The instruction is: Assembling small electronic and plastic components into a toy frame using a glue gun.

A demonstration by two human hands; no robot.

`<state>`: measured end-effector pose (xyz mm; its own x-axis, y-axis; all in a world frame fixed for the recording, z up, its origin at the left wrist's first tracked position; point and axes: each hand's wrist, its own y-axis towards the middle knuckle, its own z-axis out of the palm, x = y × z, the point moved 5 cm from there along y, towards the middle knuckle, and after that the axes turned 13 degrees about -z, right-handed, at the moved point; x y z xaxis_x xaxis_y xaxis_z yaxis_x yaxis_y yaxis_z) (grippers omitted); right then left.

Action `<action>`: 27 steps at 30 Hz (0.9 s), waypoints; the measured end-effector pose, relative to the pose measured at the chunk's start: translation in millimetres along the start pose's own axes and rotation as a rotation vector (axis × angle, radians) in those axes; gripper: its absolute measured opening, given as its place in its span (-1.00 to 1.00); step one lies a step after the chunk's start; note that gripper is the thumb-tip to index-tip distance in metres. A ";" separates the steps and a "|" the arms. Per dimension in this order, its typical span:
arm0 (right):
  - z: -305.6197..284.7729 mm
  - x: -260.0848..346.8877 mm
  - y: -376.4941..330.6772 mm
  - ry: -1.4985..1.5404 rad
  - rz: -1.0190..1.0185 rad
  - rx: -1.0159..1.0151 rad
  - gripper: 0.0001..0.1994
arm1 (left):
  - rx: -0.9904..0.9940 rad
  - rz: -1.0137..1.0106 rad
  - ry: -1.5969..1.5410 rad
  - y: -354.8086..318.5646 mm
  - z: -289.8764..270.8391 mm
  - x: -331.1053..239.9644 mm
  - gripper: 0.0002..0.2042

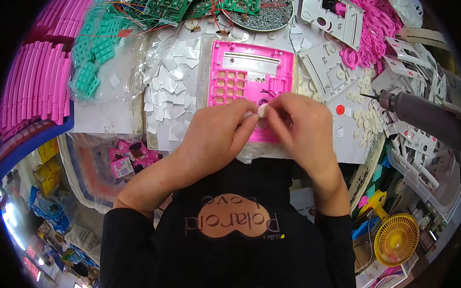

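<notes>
A pink plastic housing (252, 90) lies open side up in front of me, with a grid of square key holes on its left and a long slot near its top. Over its lower part, my right hand (307, 129) pinches a small white round piece (262, 111) between thumb and finger. My left hand (216, 125) meets it from the other side, its thumb and forefinger closed at the piece's edge. The two hands cover much of the housing's lower half, so the spot beneath the fingertips is partly hidden.
Loose white paper squares (166, 91) lie left of the housing, beyond them green keypads (99, 48) and stacked pink parts (37, 86). Circuit boards (166, 7) and a dish of screws (270, 16) stand behind. A dark power screwdriver (424, 118) juts in from the right.
</notes>
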<state>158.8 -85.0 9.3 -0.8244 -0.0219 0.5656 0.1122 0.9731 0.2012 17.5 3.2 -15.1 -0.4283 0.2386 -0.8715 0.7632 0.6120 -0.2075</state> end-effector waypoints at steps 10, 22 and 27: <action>16.5 -8.1 23.5 -0.215 0.056 0.246 -0.84 | -0.132 -0.080 0.022 1.9 -42.2 10.2 -0.80; 16.4 -9.5 14.9 -0.183 0.083 0.104 -0.83 | -0.261 0.283 0.301 66.9 -53.6 -13.4 -0.84; -12.6 -5.1 7.2 0.066 0.199 -0.033 -0.76 | -0.317 0.525 0.765 183.0 -26.5 -5.4 -0.83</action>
<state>170.8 -80.8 17.9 -0.7460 0.1537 0.6480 0.2880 0.9518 0.1058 146.6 133.9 -36.5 -0.3548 0.8944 -0.2722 0.8287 0.4356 0.3513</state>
